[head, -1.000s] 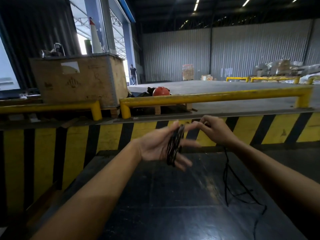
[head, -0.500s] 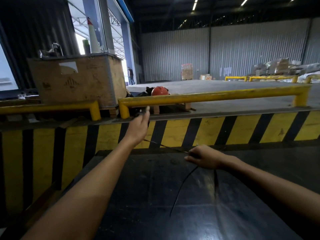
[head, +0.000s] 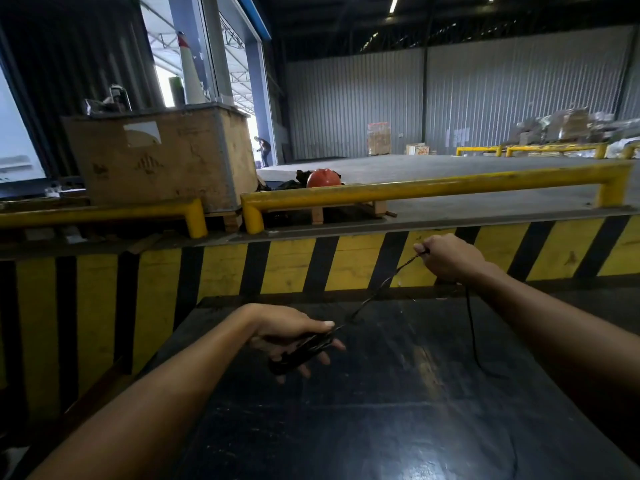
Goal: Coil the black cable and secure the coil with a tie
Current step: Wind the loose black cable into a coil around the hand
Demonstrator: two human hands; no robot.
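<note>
Left hand (head: pixel 294 336) low over the dark surface (head: pixel 398 410), fingers clamped on the bundled black cable (head: pixel 299 351), whose long axis slants up toward the right. From there a taut strand climbs up and right to the right hand (head: pixel 450 256), closed tight around it near the striped barrier (head: pixel 277 268). The slack tail hangs below that hand onto the surface. Plenty of open room between the hands; the next loop should swing in leftward.

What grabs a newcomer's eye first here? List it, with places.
Up front, two bare arms: the left hand clutches a bundle of black cable over the dark table, while the right hand pulls a strand taut, up and right. Behind them run a yellow-and-black striped barrier and a yellow rail.
</note>
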